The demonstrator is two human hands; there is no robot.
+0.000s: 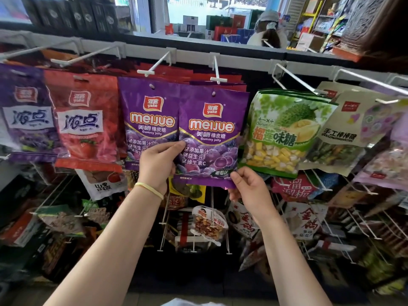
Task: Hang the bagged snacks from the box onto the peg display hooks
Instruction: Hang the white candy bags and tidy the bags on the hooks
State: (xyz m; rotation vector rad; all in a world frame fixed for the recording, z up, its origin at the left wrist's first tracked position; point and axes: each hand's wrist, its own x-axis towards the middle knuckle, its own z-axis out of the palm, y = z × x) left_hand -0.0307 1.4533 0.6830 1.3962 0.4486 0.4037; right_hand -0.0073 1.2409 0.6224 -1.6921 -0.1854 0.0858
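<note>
Display rack, L to R: dark purple bag (pixel 26 113), red bag (pixel 84 122), purple gummy bag (pixel 148 120) on a white peg hook (pixel 154 66). L hand (pixel 157 164), yellow band (pixel 150 189) on wrist, pinches the left edge of a second purple gummy bag (pixel 212 138), thumb on front. This bag hangs below the next peg hook (pixel 217 70), overlapping the first. R hand (pixel 247 187) pinches its bottom right corner. Further R: green durian candy bag (pixel 284 131), then beige lollipop bag (pixel 344 129)

The two purple bags (pixel 212 138) read "yake", "meijue" and "Gummy jelly", the green bag (pixel 284 133) beside them shows "Durian", and the beige bag (pixel 344 133) reads "SHOUGONGBANGBANGTANG".
</note>
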